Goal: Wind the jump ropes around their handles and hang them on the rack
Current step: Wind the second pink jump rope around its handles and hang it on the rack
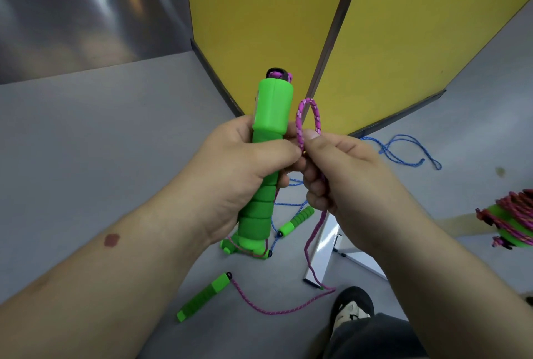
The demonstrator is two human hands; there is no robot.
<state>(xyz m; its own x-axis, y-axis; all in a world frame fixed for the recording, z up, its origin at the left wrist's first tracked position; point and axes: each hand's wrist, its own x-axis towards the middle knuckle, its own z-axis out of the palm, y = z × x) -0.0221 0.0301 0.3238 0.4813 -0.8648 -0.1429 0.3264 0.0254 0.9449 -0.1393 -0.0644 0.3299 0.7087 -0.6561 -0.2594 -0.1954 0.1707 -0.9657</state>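
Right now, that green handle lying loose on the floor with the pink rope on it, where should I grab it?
Grip the loose green handle around its ridged foam middle, from above, fingers across its width. It lies flat and diagonal, and the pink rope leaves its upper right end, so holding mid-body likely keeps that end free.

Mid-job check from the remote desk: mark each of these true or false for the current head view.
1. The left hand grips the green handle upright. True.
2. The right hand pinches a loop of blue rope. False: the loop is of pink rope.
3. The second handle of the pink rope lies on the floor. True.
4. The blue rope is already wound on its handles. False: it lies loose on the floor.
5. A wound pink rope bundle shows at the right edge. True.
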